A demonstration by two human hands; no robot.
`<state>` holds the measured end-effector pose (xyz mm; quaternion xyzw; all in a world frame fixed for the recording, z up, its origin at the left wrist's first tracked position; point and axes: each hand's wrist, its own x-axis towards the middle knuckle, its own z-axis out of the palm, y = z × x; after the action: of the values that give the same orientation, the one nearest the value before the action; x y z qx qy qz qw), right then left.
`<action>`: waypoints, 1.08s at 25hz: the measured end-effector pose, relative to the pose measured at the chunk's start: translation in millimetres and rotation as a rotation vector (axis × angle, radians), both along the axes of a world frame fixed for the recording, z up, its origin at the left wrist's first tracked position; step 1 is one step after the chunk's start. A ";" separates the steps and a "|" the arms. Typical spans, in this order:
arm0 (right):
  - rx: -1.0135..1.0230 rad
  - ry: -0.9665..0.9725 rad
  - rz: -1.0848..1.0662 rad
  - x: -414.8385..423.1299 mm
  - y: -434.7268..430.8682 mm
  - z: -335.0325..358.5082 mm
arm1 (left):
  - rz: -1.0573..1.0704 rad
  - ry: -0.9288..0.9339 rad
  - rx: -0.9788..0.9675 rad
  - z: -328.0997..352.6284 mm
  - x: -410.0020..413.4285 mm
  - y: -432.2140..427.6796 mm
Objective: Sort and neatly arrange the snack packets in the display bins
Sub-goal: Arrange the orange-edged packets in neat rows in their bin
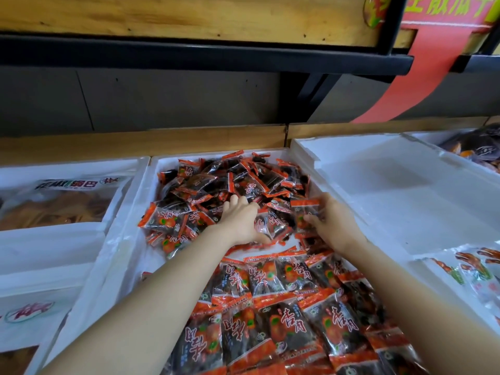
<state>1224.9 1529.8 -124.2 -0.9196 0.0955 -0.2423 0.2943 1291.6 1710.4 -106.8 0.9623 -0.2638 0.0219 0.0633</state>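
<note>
1. Left of the middle bin (127, 239), a neighbouring bin (16, 174) holds large clear bags (67, 201). Neither hand is on them.
2. In the middle bin's far half, the snack packets lie in a loose heap (232, 180), tilted and overlapping every way. We judge this part unsorted.
3. The left hand (240, 220) rests palm down on the heap near the middle bin's centre. Its fingers are apart and stretched forward, and it grips nothing we can see.
4. The right hand (332, 223), just inside the middle bin's right wall, has its fingers and thumb clamped on one packet (307, 209) at the heap's edge.
5. In the middle bin's near half, packets stand in overlapping rows (284, 307), labels mostly aligned. We judge this part done.
6. Right of the middle bin, a white foam tray (378, 185) adjoins it, with other wrapped goods (473, 272) beyond.
7. Assessment: roughly half the middle bin is arranged, and the far heap remains to be laid in rows.
</note>
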 end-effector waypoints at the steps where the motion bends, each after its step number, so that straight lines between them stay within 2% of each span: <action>1: 0.009 -0.045 0.004 -2.5 1.3 3.4 | 0.006 -0.002 -0.030 -1.5 -1.7 -0.5; 5: 0.191 -0.228 0.139 -14.2 12.9 18.5 | 0.027 0.095 -0.430 -0.2 -13.0 9.1; 8: 0.332 -0.256 0.286 -25.5 31.3 30.6 | 0.054 0.108 -0.759 10.4 -27.4 19.9; 12: 0.401 -0.188 0.467 -39.4 59.5 37.7 | 0.115 0.350 -1.284 29.3 -60.3 27.5; 14: 0.412 -0.195 0.512 -45.5 68.5 40.5 | 0.176 0.511 -1.465 33.2 -76.7 28.8; 17: 0.402 -0.124 0.547 -50.7 77.3 36.8 | 0.239 0.610 -1.496 30.8 -91.1 35.9; 19: 0.331 -0.046 0.510 -50.4 81.4 30.2 | 0.224 0.616 -1.408 27.5 -96.7 45.7; 23: 0.343 -0.023 0.571 -53.5 96.0 28.7 | 0.117 0.505 -1.136 24.2 -111.1 72.5; 27: 0.322 -0.028 0.661 -58.5 127.5 34.2 | 0.113 0.333 -1.144 26.6 -115.1 105.1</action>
<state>1166.4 1657.3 -90.0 -0.8392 -0.1738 -0.1287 0.4990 1176.5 1815.5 -80.2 0.7785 -0.1450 0.0128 0.6105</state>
